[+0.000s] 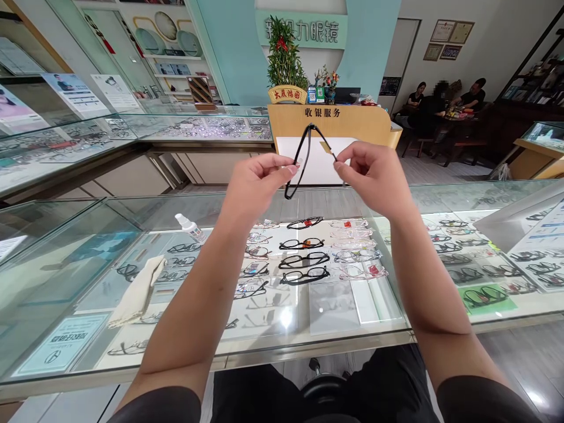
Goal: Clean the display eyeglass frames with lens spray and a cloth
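Observation:
A pair of black-framed glasses point(308, 154) is held up above the glass counter, seen side-on. My left hand point(263, 179) pinches its frame near the lens, thumb and fingers closed. At the right, my right hand point(368, 173) pinches the tip of a temple arm, its fingers curled in. Under the hands, black glasses point(304, 259) lie in a column on the counter, with clear and pink-toned frames point(358, 257) to their right and more pairs to their left.
A white spray bottle point(190, 228) and a beige cloth point(138, 292) lie on the glass counter point(317, 346) at the left. Beyond stands a wooden cashier desk point(282, 120). Several people sit at a table point(456, 114) at the back right.

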Motion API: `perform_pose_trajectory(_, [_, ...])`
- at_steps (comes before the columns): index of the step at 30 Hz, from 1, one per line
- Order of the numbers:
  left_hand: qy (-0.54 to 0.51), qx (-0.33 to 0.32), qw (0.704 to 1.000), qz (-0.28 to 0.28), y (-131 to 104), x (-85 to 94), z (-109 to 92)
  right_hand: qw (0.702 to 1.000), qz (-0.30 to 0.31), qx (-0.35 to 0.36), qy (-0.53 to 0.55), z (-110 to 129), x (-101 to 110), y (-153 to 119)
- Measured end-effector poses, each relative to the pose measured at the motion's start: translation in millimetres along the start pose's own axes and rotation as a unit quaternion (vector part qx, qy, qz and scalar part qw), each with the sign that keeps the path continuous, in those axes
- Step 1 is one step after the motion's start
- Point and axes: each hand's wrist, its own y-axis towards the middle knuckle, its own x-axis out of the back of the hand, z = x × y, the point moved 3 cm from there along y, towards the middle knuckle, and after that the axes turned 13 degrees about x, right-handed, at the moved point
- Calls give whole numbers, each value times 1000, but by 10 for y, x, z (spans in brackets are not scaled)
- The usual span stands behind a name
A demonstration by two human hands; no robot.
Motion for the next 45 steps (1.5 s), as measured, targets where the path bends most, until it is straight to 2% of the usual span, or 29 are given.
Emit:
perform_pose_trajectory(3, [9,0,1000,-7,36,67,2,997,-49,6,-63,-12,140,0])
perform_pose_trajectory(6, [14,0,1000,18,48,71,-10,993,-66,7,-97,-14,213,-5])
perform_pose_trajectory(9, [5,11,999,43,53,46,-15,990,-71,9,-121,8,215,-18])
perform_pose_trajectory(13, [-12,25,999,24,68,54,13,989,-71,14,-127,104,145,-47])
perform_pose_trajectory(15, [-7,27,999,22,66,56,25,991,-49,28,-124,170,75,-57])
perform_pose_trajectory(19, [1,15,999,39,35,35,5,988,46,79,-122,268,-114,-55])
perform_pose_trajectory(21, [1,10,999,42,22,27,-14,983,69,96,-139,285,-178,-49])
perform_pose_trajectory(27, [-9,18,999,48,14,16,-35,970,76,134,-187,296,-238,-46])
perform_pose_trajectory(35, [-21,14,999,27,24,12,-48,954,80,149,-247,231,-289,-41])
perform_pose_trajectory(41, [-82,6,996,-40,91,79,-6,943,119,121,-285,217,-295,-26])
perform_pose_trajectory(45, [-149,-15,984,-96,126,135,-5,934,185,94,-289,222,-302,-30])
